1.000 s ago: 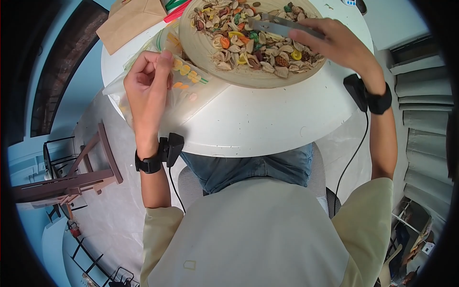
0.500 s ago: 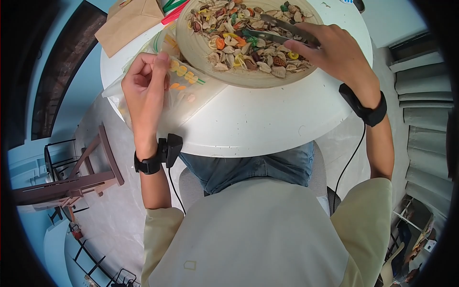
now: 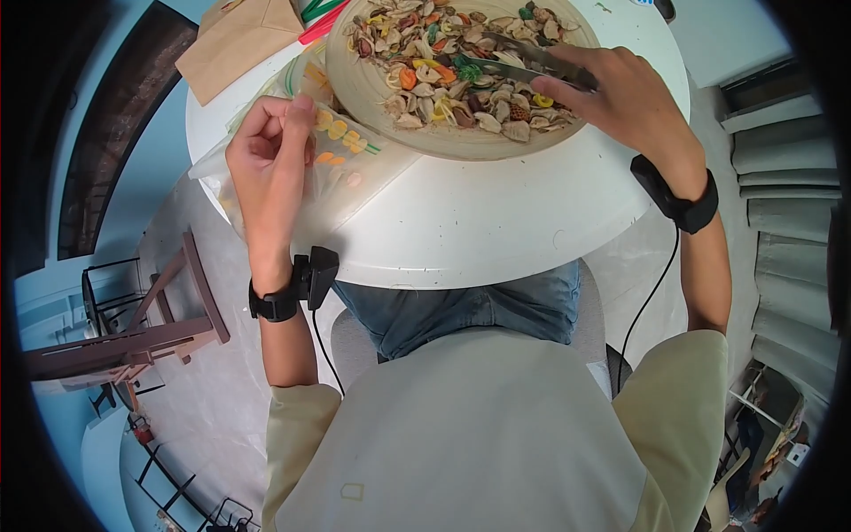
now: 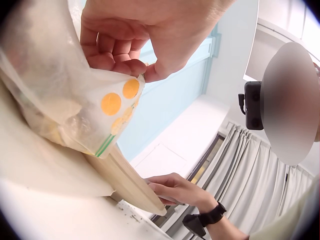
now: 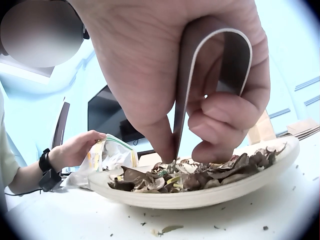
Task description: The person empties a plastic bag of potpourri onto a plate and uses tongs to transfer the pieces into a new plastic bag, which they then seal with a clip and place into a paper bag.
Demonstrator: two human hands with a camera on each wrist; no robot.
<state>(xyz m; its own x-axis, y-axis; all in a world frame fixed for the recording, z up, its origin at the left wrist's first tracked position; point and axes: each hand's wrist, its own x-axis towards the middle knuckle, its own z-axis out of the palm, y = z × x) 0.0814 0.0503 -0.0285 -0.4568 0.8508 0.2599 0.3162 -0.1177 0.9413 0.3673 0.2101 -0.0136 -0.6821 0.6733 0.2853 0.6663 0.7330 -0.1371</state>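
The left hand (image 3: 270,168) pinches the top edge of a translucent plastic bag (image 4: 55,85) printed with orange dots, left of the plate. The right hand (image 3: 625,97) holds metal tongs (image 3: 523,64) between thumb and fingers, with their tips spread low over the dried petals. In the right wrist view the bent end of the tongs (image 5: 187,75) lies inside the right hand (image 5: 150,60). A round wooden plate (image 3: 355,97) carries dried petals and pods (image 3: 487,102) in brown, orange, yellow and green. Whether the tips grip a piece, I cannot tell.
A brown paper bag (image 3: 239,44) lies at the table's back left, beside red and green strips (image 3: 324,22). Small dark crumbs are scattered on the white round table (image 3: 443,230) near its front edge. A cable hangs from each wrist camera.
The right hand and tongs have moved slightly left and down over the petals, the tips lower among them. The plate has shifted slightly left. The left hand has barely moved.
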